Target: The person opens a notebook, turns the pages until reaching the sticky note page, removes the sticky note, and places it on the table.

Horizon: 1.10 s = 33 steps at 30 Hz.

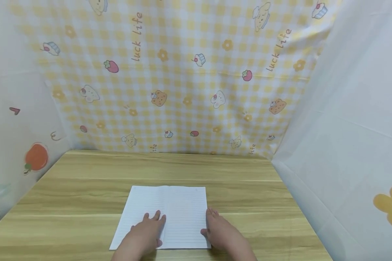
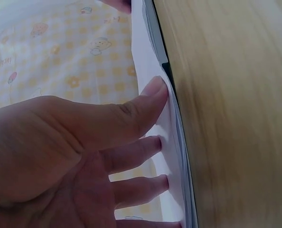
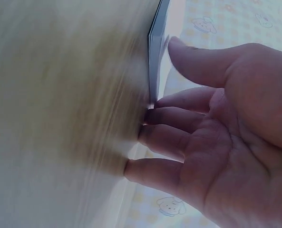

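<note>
An open notebook (image 1: 185,203) with white, lined pages lies flat on the wooden table. My left hand (image 1: 143,232) presses its spread fingertips on the left page beside the centre fold. In the left wrist view, the thumb (image 2: 152,90) also touches the paper near the notebook's front edge. My right hand (image 1: 220,230) is at the notebook's right edge. Its fingers (image 3: 162,137) reach down to the tabletop along that edge, while the thumb (image 3: 190,59) lies over the margin of the right page. Neither hand curls round anything.
The wooden table (image 1: 248,188) extends around the notebook on every side. Behind it hangs a yellow checked curtain (image 1: 179,79) with cartoon prints. White sheets, including the right one (image 1: 346,119), enclose both sides of the table.
</note>
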Available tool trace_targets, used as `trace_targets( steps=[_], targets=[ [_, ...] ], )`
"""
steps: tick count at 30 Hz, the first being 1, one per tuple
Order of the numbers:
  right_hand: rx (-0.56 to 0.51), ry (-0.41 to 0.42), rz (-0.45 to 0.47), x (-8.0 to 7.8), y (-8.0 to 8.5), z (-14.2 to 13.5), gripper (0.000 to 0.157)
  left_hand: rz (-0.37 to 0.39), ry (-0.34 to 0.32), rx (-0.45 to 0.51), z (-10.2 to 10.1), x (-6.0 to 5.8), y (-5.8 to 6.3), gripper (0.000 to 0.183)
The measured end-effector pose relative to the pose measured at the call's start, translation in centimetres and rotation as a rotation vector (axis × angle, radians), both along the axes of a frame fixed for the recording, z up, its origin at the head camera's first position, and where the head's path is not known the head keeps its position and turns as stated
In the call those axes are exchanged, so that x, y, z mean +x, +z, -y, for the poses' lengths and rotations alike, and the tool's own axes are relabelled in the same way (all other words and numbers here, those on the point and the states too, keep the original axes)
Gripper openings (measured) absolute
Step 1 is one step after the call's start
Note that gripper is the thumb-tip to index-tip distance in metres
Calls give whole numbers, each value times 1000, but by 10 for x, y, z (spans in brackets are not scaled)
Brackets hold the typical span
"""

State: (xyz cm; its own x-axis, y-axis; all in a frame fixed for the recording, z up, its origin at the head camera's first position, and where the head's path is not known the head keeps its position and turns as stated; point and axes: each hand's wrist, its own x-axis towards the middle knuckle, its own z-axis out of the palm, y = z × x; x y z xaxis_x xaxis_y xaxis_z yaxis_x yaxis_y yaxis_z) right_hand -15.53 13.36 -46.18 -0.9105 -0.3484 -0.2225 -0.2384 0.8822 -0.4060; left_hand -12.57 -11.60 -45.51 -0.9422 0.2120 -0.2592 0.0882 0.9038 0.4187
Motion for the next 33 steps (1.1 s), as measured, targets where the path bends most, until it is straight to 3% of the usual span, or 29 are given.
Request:
trace_targets(
  steps=[5,10,33],
  targets=[
    [-77,-41,42,0,1,-3,81,-7,-2,4,0,2,-1,67],
    [-89,-36,60,0,3,-5,84,-3,-1,-11,0,2,-1,67],
    [-49,-34,49,-2,2,-1,86,20,-10,7,2,-1,2,65]
  ],
)
